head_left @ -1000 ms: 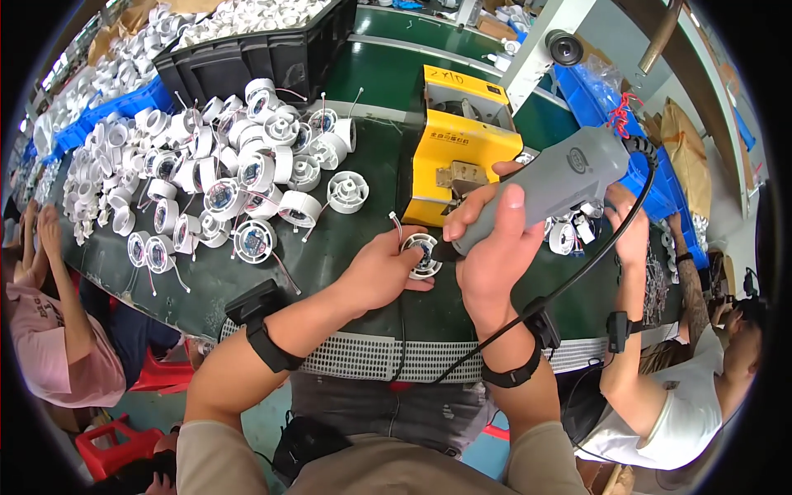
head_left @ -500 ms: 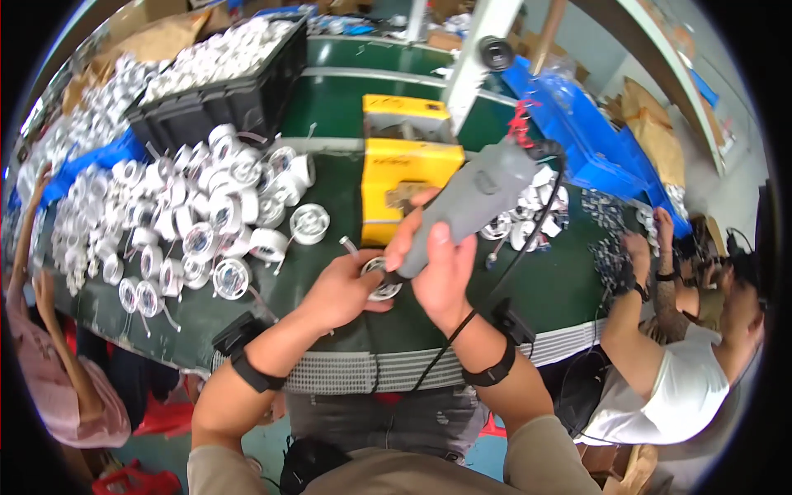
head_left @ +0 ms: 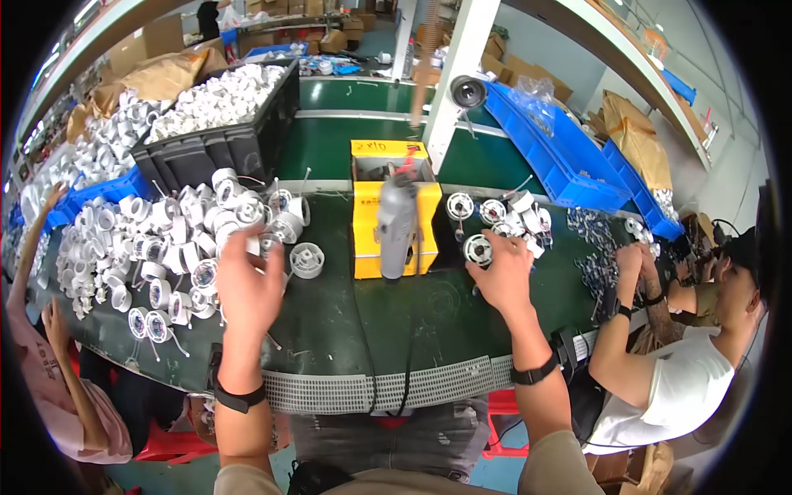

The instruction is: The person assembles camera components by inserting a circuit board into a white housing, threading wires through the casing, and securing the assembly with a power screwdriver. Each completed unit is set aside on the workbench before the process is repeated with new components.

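My left hand (head_left: pixel 247 285) is over the near right side of a heap of white round housings (head_left: pixel 177 239). Its fingers are spread, and nothing shows in its grip. At the right, my right hand (head_left: pixel 505 276) has its thumb and fingers on a white round housing with a dark-and-silver face (head_left: pixel 477 249), beside a smaller group of similar housings (head_left: pixel 524 216). Between my hands a grey powered screwdriver (head_left: pixel 398 223) hangs upright before a yellow box (head_left: pixel 425 216), blurred and untouched by either hand.
A black crate (head_left: pixel 214 124) full of small white parts stands behind the heap. Blue bins (head_left: pixel 569 161) lie back right, near a white post (head_left: pixel 462 74). Small dark parts (head_left: pixel 596 256) are spread right. People work at both sides; a cable crosses the green table (head_left: pixel 330 330).
My right hand has let go of the screwdriver, which now hangs by the yellow box. That hand has moved right with a housing; my left has moved left to the heap.
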The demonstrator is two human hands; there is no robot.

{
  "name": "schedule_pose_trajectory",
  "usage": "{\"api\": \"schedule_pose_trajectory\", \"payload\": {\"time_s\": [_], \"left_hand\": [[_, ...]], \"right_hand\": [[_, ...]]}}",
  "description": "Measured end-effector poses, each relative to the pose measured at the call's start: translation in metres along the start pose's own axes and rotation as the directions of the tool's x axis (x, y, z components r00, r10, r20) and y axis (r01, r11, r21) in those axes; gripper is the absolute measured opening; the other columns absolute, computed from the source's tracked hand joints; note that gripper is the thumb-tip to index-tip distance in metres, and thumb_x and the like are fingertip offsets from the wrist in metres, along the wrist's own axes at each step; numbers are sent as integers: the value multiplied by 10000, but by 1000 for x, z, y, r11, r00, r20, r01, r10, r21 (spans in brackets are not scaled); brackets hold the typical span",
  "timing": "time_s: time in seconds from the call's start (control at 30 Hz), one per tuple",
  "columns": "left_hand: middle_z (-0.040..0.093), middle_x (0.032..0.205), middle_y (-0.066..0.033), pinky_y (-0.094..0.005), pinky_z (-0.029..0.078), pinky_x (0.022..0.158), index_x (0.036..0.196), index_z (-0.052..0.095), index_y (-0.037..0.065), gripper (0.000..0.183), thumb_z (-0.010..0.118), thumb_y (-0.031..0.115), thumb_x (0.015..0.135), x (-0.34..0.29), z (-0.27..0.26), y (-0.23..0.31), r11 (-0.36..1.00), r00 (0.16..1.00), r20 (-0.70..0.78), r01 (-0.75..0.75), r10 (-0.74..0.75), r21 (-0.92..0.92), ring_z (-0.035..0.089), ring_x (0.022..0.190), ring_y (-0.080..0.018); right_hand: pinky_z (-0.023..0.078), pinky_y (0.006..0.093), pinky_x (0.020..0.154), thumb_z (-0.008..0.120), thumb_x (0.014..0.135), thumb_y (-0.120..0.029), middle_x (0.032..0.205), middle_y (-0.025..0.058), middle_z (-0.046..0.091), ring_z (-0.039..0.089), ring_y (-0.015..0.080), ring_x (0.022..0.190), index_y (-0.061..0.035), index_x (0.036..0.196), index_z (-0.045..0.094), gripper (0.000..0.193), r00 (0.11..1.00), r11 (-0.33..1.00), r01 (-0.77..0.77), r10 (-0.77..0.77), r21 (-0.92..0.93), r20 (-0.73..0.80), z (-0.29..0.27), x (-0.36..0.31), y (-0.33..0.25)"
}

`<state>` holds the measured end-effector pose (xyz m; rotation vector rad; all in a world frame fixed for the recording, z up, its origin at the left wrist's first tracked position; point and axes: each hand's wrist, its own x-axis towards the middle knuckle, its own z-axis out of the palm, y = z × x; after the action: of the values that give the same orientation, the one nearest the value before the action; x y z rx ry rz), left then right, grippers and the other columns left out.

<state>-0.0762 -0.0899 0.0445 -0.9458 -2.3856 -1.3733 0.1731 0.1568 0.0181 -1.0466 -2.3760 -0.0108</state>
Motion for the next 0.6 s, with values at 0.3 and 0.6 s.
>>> {"api": "schedule_pose_trajectory", "payload": {"time_s": [0.3, 0.6], "left_hand": [[593, 1088, -103, -301, 548, 737, 1296, 465, -22, 500, 467, 369, 983, -48, 45, 33, 525, 320, 904, 737, 282, -425, 603, 886, -166], [551, 1163, -115, -373, 538, 805, 1279, 458, 14, 570, 558, 93, 724, -40, 41, 22, 428, 582, 767, 641, 270, -637, 570, 1050, -241]], "right_hand": [[367, 445, 1014, 787, 637, -173, 1337, 156, 462, 417, 365, 1237, -42, 1241, 528, 671, 765, 609, 539, -643, 582, -37, -35, -39, -75], [489, 249, 766, 552, 953, -164, 950, 37, 630, 589, 95, 873, 14, 1160, 561, 274, 748, 97, -577, -337, 811, 572, 7, -43, -71]]}}
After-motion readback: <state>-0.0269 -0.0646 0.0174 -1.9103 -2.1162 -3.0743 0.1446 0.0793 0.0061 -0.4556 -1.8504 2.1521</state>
